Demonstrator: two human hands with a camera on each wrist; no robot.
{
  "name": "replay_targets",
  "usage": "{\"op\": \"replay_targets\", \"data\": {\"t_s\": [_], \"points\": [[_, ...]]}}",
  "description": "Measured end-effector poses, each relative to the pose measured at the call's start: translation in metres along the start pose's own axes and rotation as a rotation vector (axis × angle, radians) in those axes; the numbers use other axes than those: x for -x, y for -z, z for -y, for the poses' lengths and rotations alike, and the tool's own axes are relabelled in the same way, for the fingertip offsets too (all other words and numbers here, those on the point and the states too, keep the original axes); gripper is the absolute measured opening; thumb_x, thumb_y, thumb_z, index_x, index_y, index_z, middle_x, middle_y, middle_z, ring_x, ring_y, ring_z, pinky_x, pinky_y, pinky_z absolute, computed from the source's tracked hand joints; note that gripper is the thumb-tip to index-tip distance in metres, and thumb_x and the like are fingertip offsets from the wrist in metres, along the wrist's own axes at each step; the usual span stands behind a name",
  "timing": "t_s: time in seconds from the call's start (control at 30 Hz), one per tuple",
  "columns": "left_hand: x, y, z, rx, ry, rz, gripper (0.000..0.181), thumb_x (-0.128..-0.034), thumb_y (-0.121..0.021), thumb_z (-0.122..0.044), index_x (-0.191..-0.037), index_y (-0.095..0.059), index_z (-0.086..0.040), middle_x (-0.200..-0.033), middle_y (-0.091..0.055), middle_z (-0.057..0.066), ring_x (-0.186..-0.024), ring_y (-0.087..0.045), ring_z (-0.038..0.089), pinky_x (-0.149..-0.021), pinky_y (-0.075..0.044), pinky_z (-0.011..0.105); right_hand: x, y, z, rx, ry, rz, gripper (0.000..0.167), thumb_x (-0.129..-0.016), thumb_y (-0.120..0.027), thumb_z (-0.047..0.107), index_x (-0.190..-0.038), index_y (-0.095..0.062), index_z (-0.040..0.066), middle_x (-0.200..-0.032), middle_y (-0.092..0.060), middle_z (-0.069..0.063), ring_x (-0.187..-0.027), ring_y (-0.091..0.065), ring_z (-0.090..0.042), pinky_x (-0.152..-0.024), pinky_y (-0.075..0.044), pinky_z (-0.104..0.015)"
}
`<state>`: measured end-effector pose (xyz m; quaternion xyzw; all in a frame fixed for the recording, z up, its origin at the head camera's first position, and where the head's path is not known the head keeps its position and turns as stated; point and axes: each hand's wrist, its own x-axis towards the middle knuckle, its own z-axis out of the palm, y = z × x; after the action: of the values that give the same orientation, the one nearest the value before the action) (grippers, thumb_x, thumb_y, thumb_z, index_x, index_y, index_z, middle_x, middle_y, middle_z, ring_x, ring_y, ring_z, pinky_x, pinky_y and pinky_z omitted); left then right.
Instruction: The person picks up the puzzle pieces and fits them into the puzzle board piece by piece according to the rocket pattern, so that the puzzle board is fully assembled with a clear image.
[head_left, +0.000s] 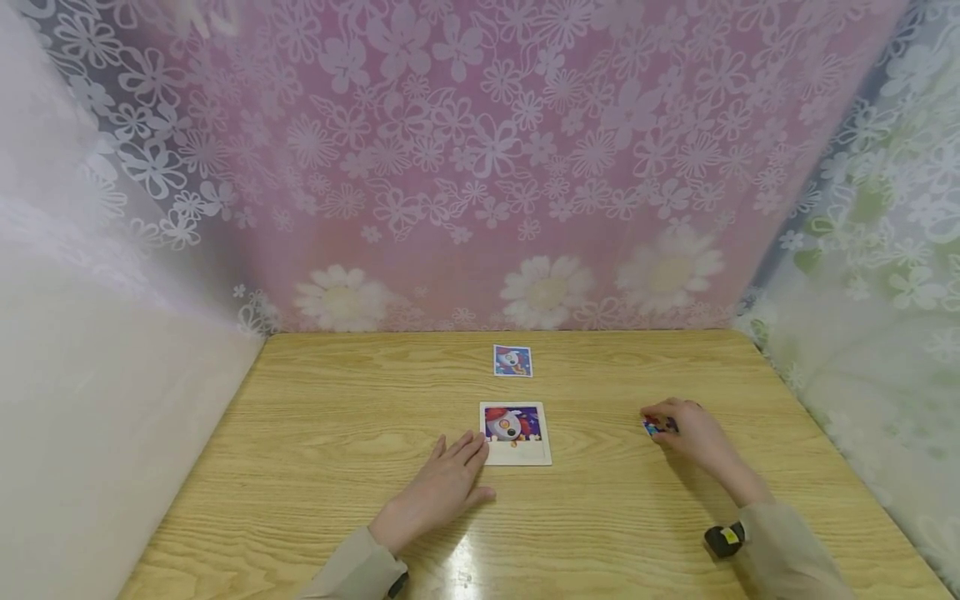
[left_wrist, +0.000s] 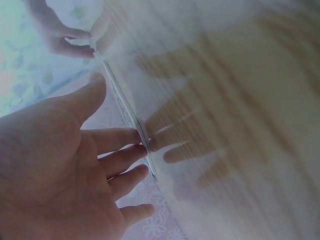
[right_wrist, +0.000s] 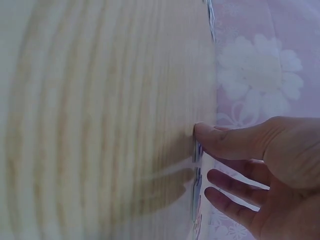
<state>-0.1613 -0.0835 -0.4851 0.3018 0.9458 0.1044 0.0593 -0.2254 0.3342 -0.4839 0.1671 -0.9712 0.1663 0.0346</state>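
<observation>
My left hand point(head_left: 442, 487) lies with fingers extended, their tips touching the left edge of a white-framed jigsaw puzzle point(head_left: 517, 454). Its upper part shows a round white-and-red character on purple; the lower part of the frame is blank white. To the right, my right hand point(head_left: 693, 429) bends over several small colourful puzzle pieces point(head_left: 650, 427) on the table. Thumb and index finger stand at opposite sides of a piece, pinching it; the palm hides part of the group. From the right wrist, the thumb point(right_wrist: 215, 137) sits at the edge of the flat pieces point(right_wrist: 196, 192).
Behind the puzzle lies a small square picture card point(head_left: 513, 362) with a similar character. All of it rests on a wood-grain table point(head_left: 337, 417). Flowered curtains point(head_left: 450, 167) hang behind and to the right, with a pale sheet point(head_left: 97, 400) on the left.
</observation>
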Motion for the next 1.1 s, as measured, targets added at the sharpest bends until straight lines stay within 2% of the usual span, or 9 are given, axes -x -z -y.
{"op": "replay_targets", "data": {"t_s": [0.2, 0.47, 0.63, 0.77, 0.9, 1.1], "points": [[0.000, 0.002, -0.001, 0.001, 0.004, 0.000, 0.069, -0.1030, -0.053, -0.046, -0.153, -0.042, 0.000, -0.162, -0.034, 0.015, -0.151, -0.030, 0.032, -0.121, -0.024, 0.059, -0.004, 0.003, -0.002, 0.029, 0.017, 0.030, 0.039, -0.081, -0.083, 0.006, -0.117, -0.072, -0.003, -0.103, -0.067, -0.016, -0.093, -0.061, -0.039, -0.076, -0.053, -0.053], [0.000, -0.001, 0.000, 0.010, 0.009, 0.010, 0.069, -0.1032, -0.052, -0.047, -0.154, -0.040, 0.000, -0.163, -0.032, 0.015, -0.152, -0.028, 0.031, -0.121, -0.023, 0.058, -0.006, 0.006, -0.001, 0.018, -0.028, 0.060, 0.036, -0.082, -0.084, 0.010, -0.113, -0.072, -0.001, -0.102, -0.067, -0.014, -0.097, -0.059, -0.041, -0.080, -0.052, -0.055], [-0.001, -0.001, 0.001, 0.015, 0.008, 0.015, 0.070, -0.1033, -0.052, -0.046, -0.154, -0.039, 0.000, -0.163, -0.032, 0.015, -0.152, -0.028, 0.031, -0.121, -0.022, 0.058, -0.010, 0.006, -0.005, 0.019, -0.012, 0.068, 0.035, -0.080, -0.085, 0.010, -0.109, -0.071, -0.002, -0.097, -0.067, -0.013, -0.093, -0.061, -0.038, -0.079, -0.053, -0.053], [-0.001, -0.001, 0.001, 0.008, 0.005, 0.014, 0.069, -0.1034, -0.052, -0.046, -0.154, -0.040, 0.000, -0.163, -0.032, 0.015, -0.152, -0.028, 0.032, -0.121, -0.023, 0.058, -0.012, 0.007, -0.005, -0.022, 0.008, 0.056, 0.030, -0.078, -0.086, 0.007, -0.101, -0.069, 0.001, -0.092, -0.068, -0.009, -0.085, -0.063, -0.030, -0.074, -0.054, -0.049], [-0.001, 0.000, 0.001, 0.009, 0.000, 0.013, 0.069, -0.1035, -0.052, -0.046, -0.154, -0.039, 0.000, -0.163, -0.032, 0.015, -0.151, -0.028, 0.032, -0.121, -0.023, 0.059, -0.012, 0.007, -0.006, -0.087, -0.007, 0.041, 0.030, -0.077, -0.087, 0.005, -0.097, -0.064, 0.005, -0.090, -0.067, -0.005, -0.083, -0.064, -0.026, -0.072, -0.054, -0.047], [-0.001, -0.001, 0.002, -0.002, -0.001, 0.015, 0.070, -0.1034, -0.052, -0.047, -0.154, -0.039, 0.000, -0.163, -0.032, 0.015, -0.151, -0.029, 0.032, -0.121, -0.023, 0.059, -0.010, 0.004, -0.008, -0.146, -0.054, -0.009, 0.017, -0.087, -0.075, -0.002, -0.100, -0.066, 0.006, -0.091, -0.069, -0.006, -0.078, -0.067, -0.022, -0.067, -0.057, -0.040]]}}
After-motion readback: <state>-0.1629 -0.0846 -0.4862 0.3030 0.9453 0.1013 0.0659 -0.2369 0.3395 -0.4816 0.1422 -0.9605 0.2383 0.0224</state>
